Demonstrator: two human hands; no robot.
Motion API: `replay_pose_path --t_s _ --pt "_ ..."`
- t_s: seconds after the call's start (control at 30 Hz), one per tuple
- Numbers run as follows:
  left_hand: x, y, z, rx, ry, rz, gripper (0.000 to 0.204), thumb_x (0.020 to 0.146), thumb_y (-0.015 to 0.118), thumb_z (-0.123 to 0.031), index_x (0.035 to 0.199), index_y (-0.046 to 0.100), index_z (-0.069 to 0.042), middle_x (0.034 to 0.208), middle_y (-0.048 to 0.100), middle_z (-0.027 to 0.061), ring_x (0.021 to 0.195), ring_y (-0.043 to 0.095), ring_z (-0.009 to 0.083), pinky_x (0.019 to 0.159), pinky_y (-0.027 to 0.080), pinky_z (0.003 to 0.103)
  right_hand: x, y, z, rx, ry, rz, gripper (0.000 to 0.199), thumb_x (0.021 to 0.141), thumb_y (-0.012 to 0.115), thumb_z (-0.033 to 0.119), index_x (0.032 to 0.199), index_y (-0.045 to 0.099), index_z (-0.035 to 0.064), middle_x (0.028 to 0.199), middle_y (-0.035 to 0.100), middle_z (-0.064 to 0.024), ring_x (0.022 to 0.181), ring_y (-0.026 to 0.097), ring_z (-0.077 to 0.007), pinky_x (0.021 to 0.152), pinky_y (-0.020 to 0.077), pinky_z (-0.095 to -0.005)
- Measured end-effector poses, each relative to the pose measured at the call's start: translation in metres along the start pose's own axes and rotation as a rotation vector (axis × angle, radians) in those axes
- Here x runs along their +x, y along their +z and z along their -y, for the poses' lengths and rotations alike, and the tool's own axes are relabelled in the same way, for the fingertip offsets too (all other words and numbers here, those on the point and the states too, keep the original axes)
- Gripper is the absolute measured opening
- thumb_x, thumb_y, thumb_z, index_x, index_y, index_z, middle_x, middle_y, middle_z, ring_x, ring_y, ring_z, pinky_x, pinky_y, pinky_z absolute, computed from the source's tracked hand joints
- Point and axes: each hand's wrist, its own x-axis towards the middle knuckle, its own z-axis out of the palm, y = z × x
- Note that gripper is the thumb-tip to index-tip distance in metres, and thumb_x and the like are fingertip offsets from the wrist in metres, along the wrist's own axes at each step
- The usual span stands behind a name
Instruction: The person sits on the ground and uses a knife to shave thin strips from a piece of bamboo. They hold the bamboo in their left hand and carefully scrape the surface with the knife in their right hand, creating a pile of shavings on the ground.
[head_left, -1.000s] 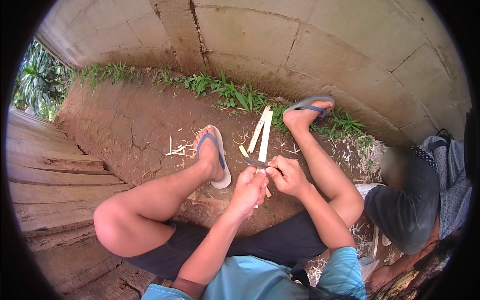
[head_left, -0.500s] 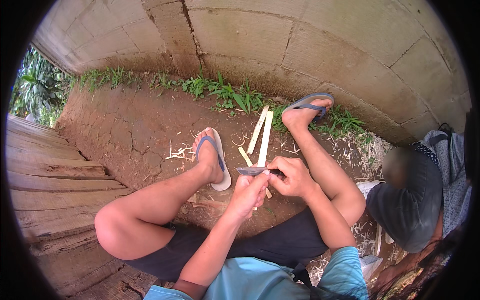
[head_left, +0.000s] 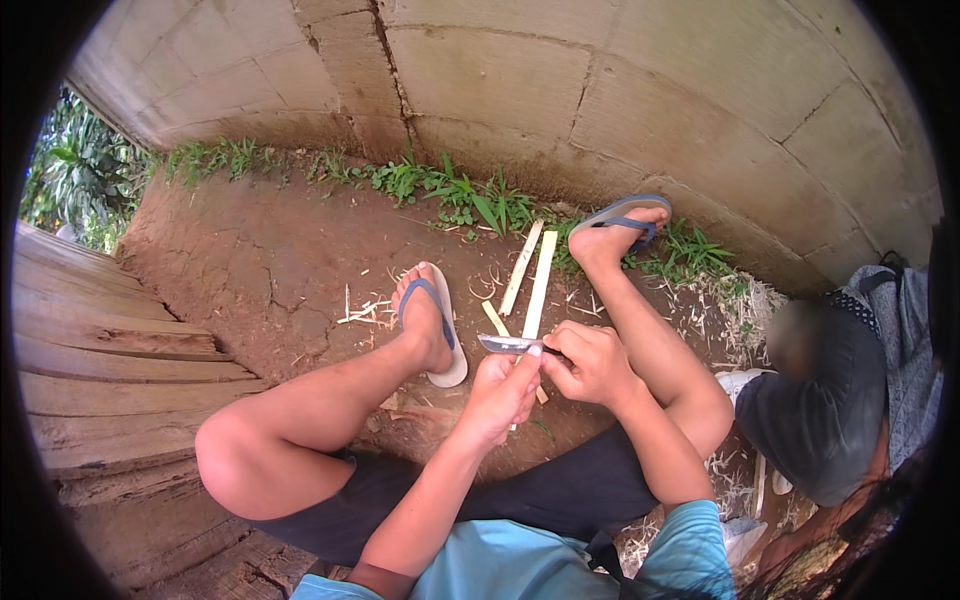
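Note:
My right hand (head_left: 592,364) is closed round the handle of a knife (head_left: 508,344), whose short blade points left across a long pale strip of wood or bamboo (head_left: 541,285). Below the blade, my left hand (head_left: 503,393) is closed on that strip, with its thumb up against the knife. The strip slants away from me past the blade, and a bit of its near end shows under my left fingers. Part of the knife's handle is hidden in my right fist. Two more pale strips, a longer one (head_left: 520,268) and a shorter one (head_left: 495,318), lie on the ground just beyond.
Thin shavings (head_left: 370,310) are scattered on the brown dirt (head_left: 250,240) between my sandalled feet. A block wall (head_left: 480,80) with weeds at its base stands ahead. Wooden boards (head_left: 110,370) are on the left. Another person in dark trousers (head_left: 815,430) sits close on the right.
The knife's blade has turned a little and now shows a brighter face. Both hands keep their hold, and the whole view has shifted slightly.

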Motion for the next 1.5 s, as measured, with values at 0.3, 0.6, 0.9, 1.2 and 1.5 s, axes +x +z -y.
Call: replay_pose_path --t_s 0.3,0.6,0.9,1.2,1.5 --pt "0.004 -0.005 0.000 -0.010 0.041 -0.087 0.034 0.098 0.048 -0.033 0.077 0.052 -0.007 0.056 0.040 -0.0041 0.036 0.030 0.0024 0.032 0.022 0.020 0.006 -0.009 0.001 -0.108 0.150 0.101 0.037 0.080 0.067 0.035 0.105 0.059 0.0085 0.076 0.066 -0.0118 0.063 0.065 -0.0308 0.053 0.0510 -0.0391" --pt "-0.001 0.003 -0.010 -0.051 0.063 -0.077 0.024 0.098 0.049 -0.032 0.089 0.050 -0.010 0.058 0.039 -0.0056 0.037 0.029 0.0018 0.032 0.022 0.020 0.002 0.004 -0.010 -0.180 0.166 0.160 0.040 0.088 0.055 0.046 0.077 0.049 0.0081 0.058 0.058 -0.0117 0.052 0.059 -0.0351 0.045 0.0453 -0.0439" --pt "-0.005 0.008 -0.011 0.012 0.034 0.008 0.016 0.096 0.053 -0.026 0.093 0.051 -0.010 0.054 0.035 -0.0082 0.036 0.027 0.0013 0.030 0.021 0.020 0.004 0.001 -0.014 -0.180 0.122 0.110 0.045 0.088 0.053 0.049 0.070 0.046 0.0075 0.055 0.056 -0.0122 0.050 0.058 -0.0349 0.045 0.0447 -0.0441" --pt "-0.007 0.022 -0.016 0.023 0.002 0.009 0.018 0.097 0.051 -0.026 0.096 0.052 -0.008 0.051 0.035 -0.0086 0.033 0.027 0.0017 0.030 0.020 0.021 0.008 -0.007 -0.045 -0.348 0.159 -0.128 0.047 0.091 0.046 0.050 0.072 0.049 0.0067 0.057 0.057 -0.0140 0.053 0.059 -0.0365 0.046 0.0459 -0.0441" --pt "-0.016 0.020 -0.017 -0.010 0.070 0.036 0.024 0.098 0.047 -0.029 0.104 0.052 -0.006 0.055 0.039 -0.0048 0.037 0.032 0.0032 0.032 0.026 0.020 0.010 -0.053 -0.017 -0.075 0.215 -0.421 0.040 0.093 0.052 0.041 0.077 0.055 0.0037 0.059 0.055 -0.0161 0.053 0.057 -0.0361 0.048 0.0432 -0.0398"
